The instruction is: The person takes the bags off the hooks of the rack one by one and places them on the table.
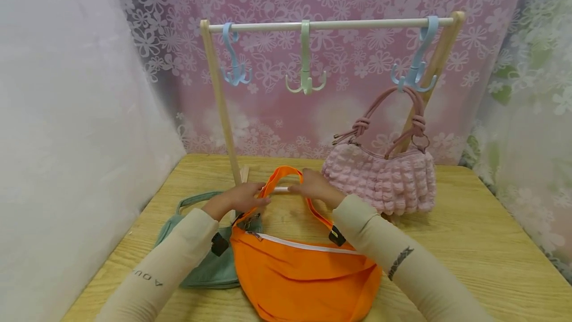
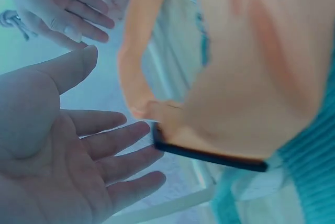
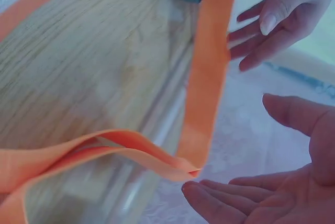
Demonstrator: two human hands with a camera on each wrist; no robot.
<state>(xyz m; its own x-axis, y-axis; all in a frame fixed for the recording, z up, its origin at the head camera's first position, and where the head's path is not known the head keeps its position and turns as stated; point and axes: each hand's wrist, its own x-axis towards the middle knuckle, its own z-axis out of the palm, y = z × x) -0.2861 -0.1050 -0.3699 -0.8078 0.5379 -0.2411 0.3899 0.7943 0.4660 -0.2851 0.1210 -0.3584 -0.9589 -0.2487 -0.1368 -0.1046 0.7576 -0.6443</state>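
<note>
An orange waist bag (image 1: 308,282) with a white zipper lies at the front of the table, its orange strap (image 3: 204,82) arching up behind it. My left hand (image 1: 243,197) is at the strap's left side, fingers extended and spread in the left wrist view. On the strap's other side is my right hand (image 1: 318,188), fingers loosely extended with the fingertips right at the bend of the strap. Neither hand curls round it. Beneath my left forearm lies a green bag (image 1: 212,265), partly hidden by the arm and the orange bag.
A rack with a white rail (image 1: 268,27) and wooden legs stands across the back. From it hang a blue hook (image 1: 235,66), a green hook (image 1: 306,58) and another blue hook (image 1: 417,66). A pink puffy handbag (image 1: 380,178) hangs by its handle from the right hook.
</note>
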